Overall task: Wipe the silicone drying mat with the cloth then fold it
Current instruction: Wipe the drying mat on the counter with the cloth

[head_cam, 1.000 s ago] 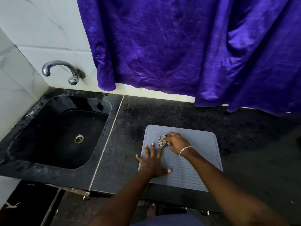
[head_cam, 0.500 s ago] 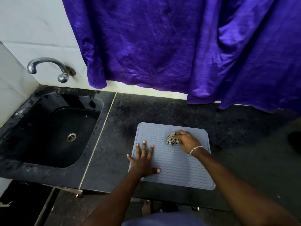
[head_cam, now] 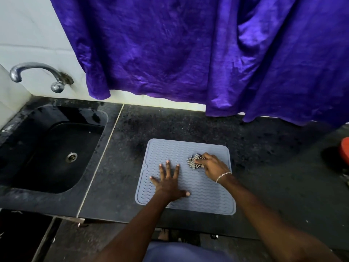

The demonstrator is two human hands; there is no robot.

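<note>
Pinning mat (head_cam: pixel 181 148) with flat, spread left hand (head_cam: pixel 170 184); clutching cloth (head_cam: pixel 192 162) at two o'clock in curled right hand (head_cam: pixel 212 165). Could skid mat if unpinned.

Your mat (head_cam: pixel 188 148) is pale grey-blue, ribbed all over in wavy lines. The cloth (head_cam: pixel 193 162) on it is a black-and-white check. The surface (head_cam: pixel 188 125) is black with pale speckles. At 9 o'clock the sink (head_cam: pixel 37 148) is glossy black, its tap (head_cam: pixel 37 69) dull silver. A purple curtain (head_cam: pixel 170 53) hangs at 12 o'clock against white wall tiles (head_cam: pixel 28 35). A red object (head_cam: pixel 344 151) shows at 3 o'clock.
</note>
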